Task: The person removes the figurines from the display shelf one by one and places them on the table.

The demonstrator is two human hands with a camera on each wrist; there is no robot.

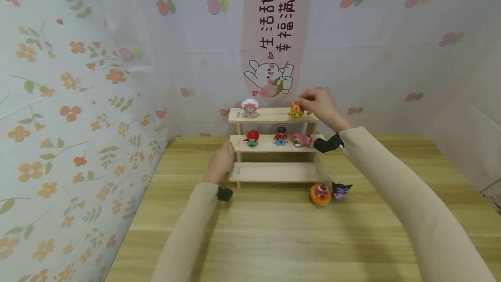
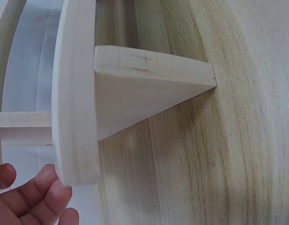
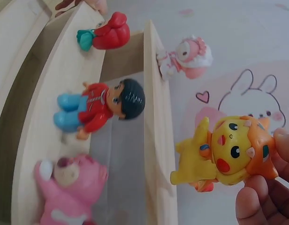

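Note:
My right hand [image 1: 322, 107] pinches the orange hood of a yellow toy figure [image 3: 215, 152] between thumb and fingers. That figure is at the right part of the top tier of a wooden three-tier display stand [image 1: 274, 172]; whether its feet bear on the board is unclear. My left hand [image 1: 221, 161] is at the stand's left end, its relaxed fingertips [image 2: 57, 192] touching a board's end. A white-capped pink figure [image 1: 249, 108] stands on the top tier. The middle tier carries a red-haired figure [image 1: 252, 138], a boy figure [image 1: 280, 136] in red and blue, and a pink bear [image 1: 302, 139].
A round orange figure [image 1: 320, 194] and a dark-eared purple figure [image 1: 340, 190] are on the wooden table [image 1: 282, 238] by the stand's front right. A printed cloth [image 1: 195, 47] hangs behind the stand, and a flowered cloth [image 1: 70, 142] hangs on the left.

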